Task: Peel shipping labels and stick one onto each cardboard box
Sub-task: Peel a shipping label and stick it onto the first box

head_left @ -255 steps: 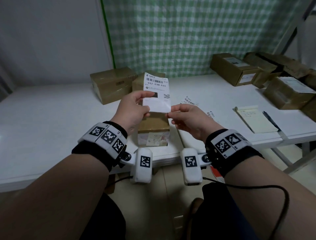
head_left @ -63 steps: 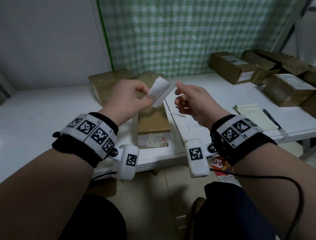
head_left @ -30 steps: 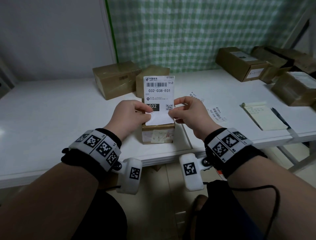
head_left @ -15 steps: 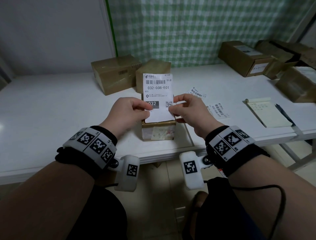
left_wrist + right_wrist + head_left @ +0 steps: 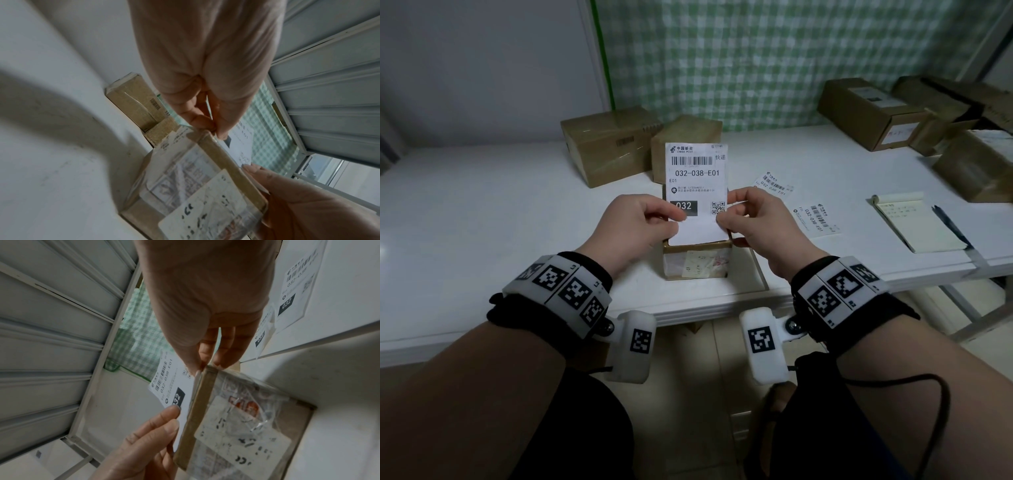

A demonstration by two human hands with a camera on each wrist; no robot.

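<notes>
**Label held over the near box by both hands**

A white label [image 5: 697, 178] is held upright just above the near box [image 5: 697, 262], its lower edge at the box's top near edge. The label's lower left edge is pinched between thumb and fingers of the left hand [image 5: 635, 226], and its lower right edge by the right hand [image 5: 751, 219]; both grips are closed on the label. The box stands at the near edge of the white table [image 5: 482, 219].

Two more boxes [image 5: 607, 147] are seen behind it, the second [image 5: 685, 137] partly hidden by the label. At least three further boxes [image 5: 873, 111] are stacked at the far right, some bearing labels. Two loose labels [image 5: 774, 183] lie on the table right of the hands, the nearer one [image 5: 815, 219] beside a notepad [image 5: 917, 222] with a pen [image 5: 950, 224].

What the boxes contain cannot be told; all are closed.

Only the wrist views show the near box's front, covered with old printed stickers under clear tape, and the fingertips closed on the label's edge. Only the head view shows the far right stack and the notepad.
</notes>
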